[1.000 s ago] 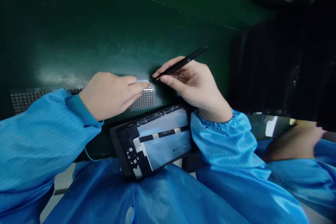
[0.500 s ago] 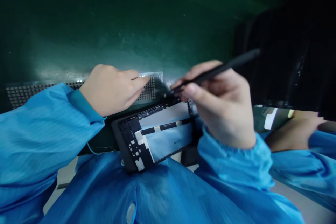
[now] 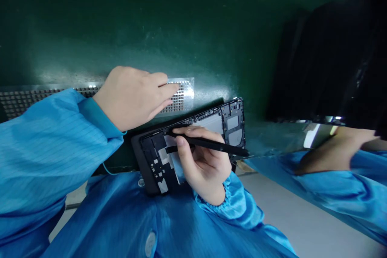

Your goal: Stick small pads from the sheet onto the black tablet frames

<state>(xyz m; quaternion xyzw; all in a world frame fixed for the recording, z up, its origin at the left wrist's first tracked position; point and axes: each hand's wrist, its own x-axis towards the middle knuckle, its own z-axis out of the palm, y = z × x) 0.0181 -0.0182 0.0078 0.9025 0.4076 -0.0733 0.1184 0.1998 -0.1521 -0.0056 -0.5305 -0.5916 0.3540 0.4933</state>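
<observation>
My left hand [image 3: 133, 98] presses down on a clear sheet of small dark pads [image 3: 178, 100], its fingers bent and close together near the sheet's right end. Black tweezers [image 3: 211, 145] are gripped in my right hand [image 3: 208, 165], their tips over the upper left part of an opened tablet [image 3: 234, 123]. Whether the tips hold a pad cannot be made out. The tablet lies tilted at the table's near edge with its inside facing up. My right hand covers its middle, including much of the battery area.
The green table [image 3: 145, 28] reaches away from me. A large black object [image 3: 326, 64] stands at the right. Below it, a co-worker's arm [image 3: 329, 149] in a blue sleeve rests near the table edge, beside a small white piece [image 3: 311, 135].
My right hand has moved with the tweezers from the sheet's right end down and left over the tablet. My left hand stays on the sheet.
</observation>
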